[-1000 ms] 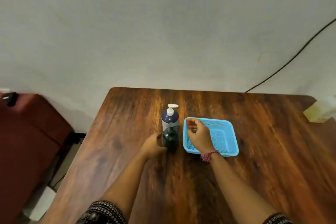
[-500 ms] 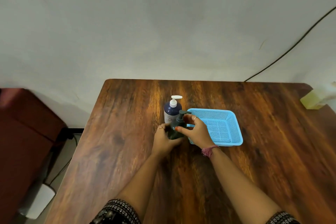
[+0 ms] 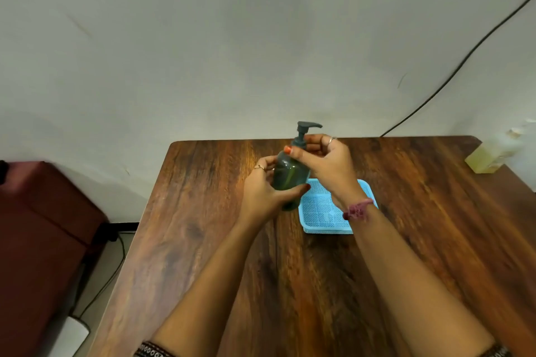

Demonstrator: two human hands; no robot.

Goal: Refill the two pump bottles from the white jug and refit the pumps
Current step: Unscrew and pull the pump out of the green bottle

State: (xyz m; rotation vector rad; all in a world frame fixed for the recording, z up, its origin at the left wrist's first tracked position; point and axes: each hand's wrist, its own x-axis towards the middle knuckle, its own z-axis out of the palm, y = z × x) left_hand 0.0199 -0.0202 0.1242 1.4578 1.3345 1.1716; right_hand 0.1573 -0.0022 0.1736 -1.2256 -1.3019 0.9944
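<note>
While the dark green pump bottle (image 3: 290,175) is held above the bench (image 3: 420,240) at centre frame, the left hand (image 3: 262,193) has its grip wrapped round the bottle body. The right hand (image 3: 327,162) pinches the collar at the base of the pump (image 3: 304,130) with thumb and fingers curled. The pump is seated on the neck; whether it is being loosened or tightened cannot be determined. A blue basket (image 3: 319,211) sits on the bench directly below the hands. No white jug can be positively identified, and the second pump bottle is not in view. Judged progress: early, with filling and refitting apparently outstanding.
</note>
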